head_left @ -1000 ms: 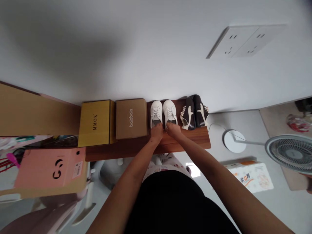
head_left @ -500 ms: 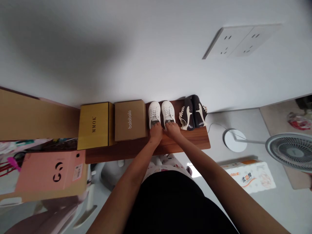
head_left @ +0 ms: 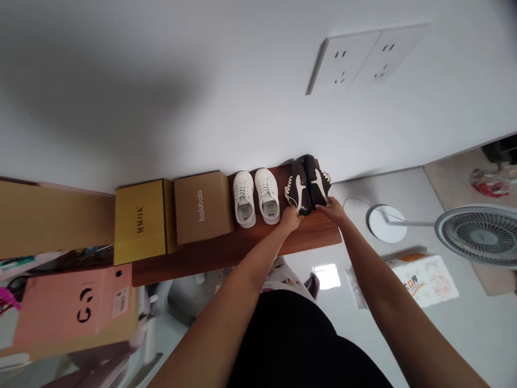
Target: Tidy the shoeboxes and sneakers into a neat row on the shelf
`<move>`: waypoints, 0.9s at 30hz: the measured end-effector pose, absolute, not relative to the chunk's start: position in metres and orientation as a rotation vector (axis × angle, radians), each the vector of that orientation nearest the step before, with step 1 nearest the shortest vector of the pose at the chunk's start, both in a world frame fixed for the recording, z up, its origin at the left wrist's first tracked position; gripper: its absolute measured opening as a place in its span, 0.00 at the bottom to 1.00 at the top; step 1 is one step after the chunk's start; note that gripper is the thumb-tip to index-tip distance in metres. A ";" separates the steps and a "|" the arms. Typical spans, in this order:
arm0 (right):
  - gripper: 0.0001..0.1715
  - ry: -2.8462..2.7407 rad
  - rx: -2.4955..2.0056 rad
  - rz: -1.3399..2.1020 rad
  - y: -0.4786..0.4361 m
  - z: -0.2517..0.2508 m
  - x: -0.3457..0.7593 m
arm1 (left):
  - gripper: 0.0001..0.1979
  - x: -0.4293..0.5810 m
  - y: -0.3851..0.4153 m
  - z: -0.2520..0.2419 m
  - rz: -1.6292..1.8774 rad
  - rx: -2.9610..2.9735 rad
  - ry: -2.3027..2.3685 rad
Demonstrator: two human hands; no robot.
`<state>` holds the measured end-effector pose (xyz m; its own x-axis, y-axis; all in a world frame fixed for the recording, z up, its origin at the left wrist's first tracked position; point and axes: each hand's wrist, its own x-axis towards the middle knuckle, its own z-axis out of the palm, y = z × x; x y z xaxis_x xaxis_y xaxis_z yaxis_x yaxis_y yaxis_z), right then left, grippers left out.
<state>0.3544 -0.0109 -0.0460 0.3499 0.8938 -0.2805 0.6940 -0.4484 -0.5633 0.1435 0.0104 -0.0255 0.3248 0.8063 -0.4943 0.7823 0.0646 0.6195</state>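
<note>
Two dark brown sneakers with cream trim lie on their sides, sole to sole, at the right end of a reddish wooden shelf (head_left: 266,241). My left hand (head_left: 291,217) is closed at the heel of the left brown sneaker (head_left: 299,186). At the heel of the right brown sneaker (head_left: 317,182), my right hand (head_left: 333,209) has its fingers closed too. Some fingertips are hidden behind the shoes. Just left of them stand two white sneakers side by side, a left white sneaker (head_left: 244,196) and a right white sneaker (head_left: 266,194), toes toward the wall.
A brown shoebox (head_left: 204,207) and a yellow shoebox (head_left: 141,222) stand farther left on the shelf. A pink box (head_left: 60,307) is at lower left. On the right are a fan (head_left: 480,235) and a white package (head_left: 434,283) on the floor. The wall (head_left: 226,108) bounds the shelf behind.
Both hands have let go of the white sneakers and moved right to the brown sneakers. The white pair stays on the shelf. The view has shifted slightly.
</note>
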 end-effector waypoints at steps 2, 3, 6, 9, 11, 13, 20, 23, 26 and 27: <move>0.26 -1.423 -2.239 0.932 -0.007 -0.048 0.363 | 0.16 0.146 0.020 -0.025 -0.067 1.752 1.422; 0.25 -1.442 -2.243 0.931 -0.006 -0.047 0.365 | 0.14 0.145 0.023 -0.023 -0.090 1.783 1.403; 0.23 -1.603 -2.263 0.798 -0.004 -0.038 0.368 | 0.12 0.141 0.027 -0.012 -0.096 1.867 1.339; 0.23 -1.822 -2.284 0.606 -0.006 -0.027 0.367 | 0.12 0.142 0.026 0.002 -0.110 1.995 1.263; 0.22 -1.958 -2.327 0.495 -0.009 -0.020 0.364 | 0.13 0.146 0.026 0.010 -0.160 2.093 1.228; 0.20 -2.094 -2.357 0.416 -0.012 -0.015 0.360 | 0.15 0.153 0.027 0.017 -0.226 2.183 1.214; 0.14 -2.414 -2.232 0.230 -0.016 -0.012 0.347 | 0.16 0.178 0.026 0.023 -0.381 2.398 1.180; 0.12 -2.448 -2.208 0.234 -0.013 -0.016 0.345 | 0.15 0.184 0.026 0.019 -0.374 2.398 1.207; 0.12 -2.455 -2.214 0.247 -0.010 -0.021 0.343 | 0.17 0.189 0.030 0.013 -0.360 2.388 1.232; 0.12 -2.457 -2.218 0.248 -0.010 -0.023 0.342 | 0.17 0.190 0.031 0.011 -0.360 2.387 1.239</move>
